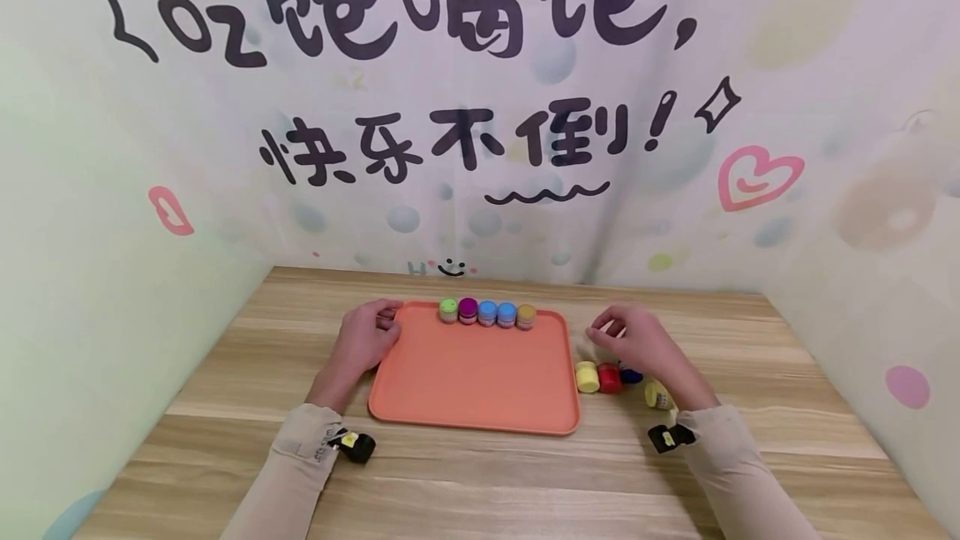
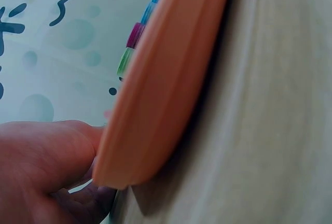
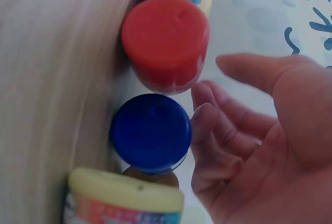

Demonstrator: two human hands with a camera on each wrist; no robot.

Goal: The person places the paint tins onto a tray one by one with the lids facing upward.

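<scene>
My left hand (image 1: pixel 369 335) holds the back left corner of the orange tray (image 1: pixel 480 386); in the left wrist view the thumb (image 2: pixel 62 149) reaches over the rim. Along the tray's back edge stand several small lidded jars: a green jar (image 1: pixel 448 311), a purple jar (image 1: pixel 468 312), two blue jars (image 1: pixel 487 313) and a tan jar (image 1: pixel 527 317). My right hand (image 1: pixel 637 338) hovers right of the tray, fingers loosely bent and nothing held. Near it are a yellow jar (image 1: pixel 587 377), a red jar (image 3: pixel 165 37) and a dark blue jar (image 3: pixel 150 130).
Another yellow-lidded jar (image 1: pixel 658 395) stands near the right wrist, and a brown-topped thing (image 3: pixel 150 176) is partly hidden behind it. The wooden table (image 1: pixel 480 490) ends at a printed cloth wall (image 1: pixel 480 223). Each wrist wears a black camera.
</scene>
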